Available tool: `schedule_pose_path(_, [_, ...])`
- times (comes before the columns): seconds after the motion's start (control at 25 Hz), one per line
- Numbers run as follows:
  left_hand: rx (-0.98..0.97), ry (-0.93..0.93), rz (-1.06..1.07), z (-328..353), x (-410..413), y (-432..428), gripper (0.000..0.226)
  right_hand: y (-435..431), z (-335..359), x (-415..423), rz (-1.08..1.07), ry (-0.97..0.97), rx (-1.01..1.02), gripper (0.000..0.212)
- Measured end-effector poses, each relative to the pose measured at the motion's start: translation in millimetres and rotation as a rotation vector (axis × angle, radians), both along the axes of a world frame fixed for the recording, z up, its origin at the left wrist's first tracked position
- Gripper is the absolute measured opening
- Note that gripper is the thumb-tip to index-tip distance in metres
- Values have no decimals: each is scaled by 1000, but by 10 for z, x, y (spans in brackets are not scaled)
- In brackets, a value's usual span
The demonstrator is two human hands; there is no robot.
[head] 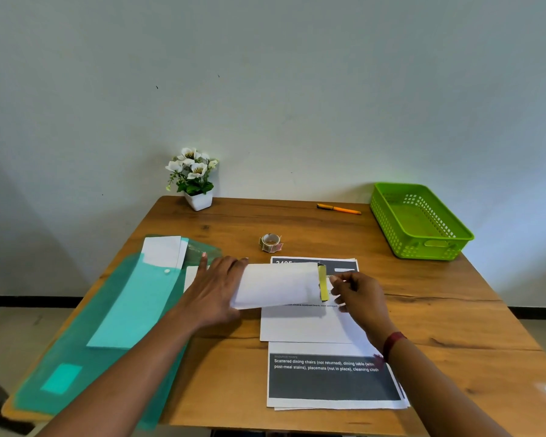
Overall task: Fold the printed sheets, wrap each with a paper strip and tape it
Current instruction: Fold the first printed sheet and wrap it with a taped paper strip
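A folded white sheet (278, 285) is held a little above the table's middle. My left hand (216, 288) grips its left end. A yellow paper strip (322, 282) wraps its right end, and my right hand (358, 296) pinches that strip with thumb and fingers. Under the folded sheet lies a flat printed sheet (303, 326) with a dark header. A stack of printed sheets (331, 378) with a dark text block lies nearer to me. A small roll of tape (270, 242) stands behind them.
A translucent green folder (114, 313) holding white paper covers the table's left side. A green plastic basket (420, 220) sits at the back right, an orange pen (339, 209) beside it. A potted white flower (194, 179) stands by the wall.
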State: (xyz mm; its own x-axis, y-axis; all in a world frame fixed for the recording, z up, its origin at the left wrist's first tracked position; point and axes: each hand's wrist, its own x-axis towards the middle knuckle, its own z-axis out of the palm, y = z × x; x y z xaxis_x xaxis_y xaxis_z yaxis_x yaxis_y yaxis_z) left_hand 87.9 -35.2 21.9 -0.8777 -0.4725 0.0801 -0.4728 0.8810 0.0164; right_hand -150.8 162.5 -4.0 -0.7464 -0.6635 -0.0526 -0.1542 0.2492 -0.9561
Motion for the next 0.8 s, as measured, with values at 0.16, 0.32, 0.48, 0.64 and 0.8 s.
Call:
schedule_pose_path(0.16, [98,46,92,-59,179,-85,110,213,-159,53,201,719,196,23])
schedule_pose_path(0.32, [133,47,125,-129,246,-99,110,277,-316,110,402,901,394,64])
schedule_pose_path(0.48, [174,-3,152,-150,257,-107,112,252,-307,125,416,924,391,63])
schedule_pose_path(0.64, [168,-39,185,-124,302,-101,114,208,-264,129,388,852,358,61])
schedule_pose_path(0.8, [142,-40,179,-133,303,-37,113,186,-272,124,406,867,428,62])
